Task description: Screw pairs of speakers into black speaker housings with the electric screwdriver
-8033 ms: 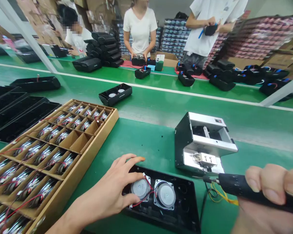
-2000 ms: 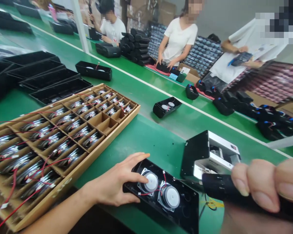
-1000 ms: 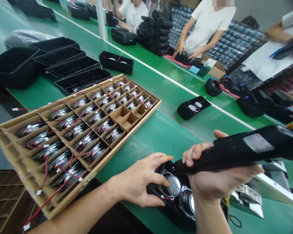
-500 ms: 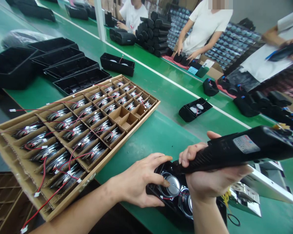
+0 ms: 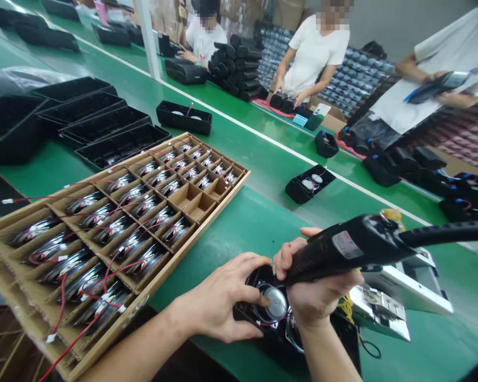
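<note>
My left hand [image 5: 225,302] grips the edge of a black speaker housing [image 5: 276,346], its fingers bent over a round silver speaker [image 5: 275,303] set inside. A second speaker lies beside it, partly covered by my right wrist. My right hand [image 5: 316,294] is wrapped round a black electric screwdriver [image 5: 322,252], held slanting with its thick cable running off to the right. The tool's front end points down into the housing near the silver speaker; its tip is hidden behind my fingers.
A divided cardboard tray [image 5: 207,225] of wired speakers stands at left. Black open housings [image 5: 121,146] lie behind it, and one with speakers [image 5: 310,183] sits farther off. A metal device [image 5: 386,302] stands at right. Several people work across the green bench [image 5: 239,223].
The view has shifted, so my hands and the housing appear farther left. The screwdriver's handle angle has changed and its cable now shows. Both hands keep their hold.
</note>
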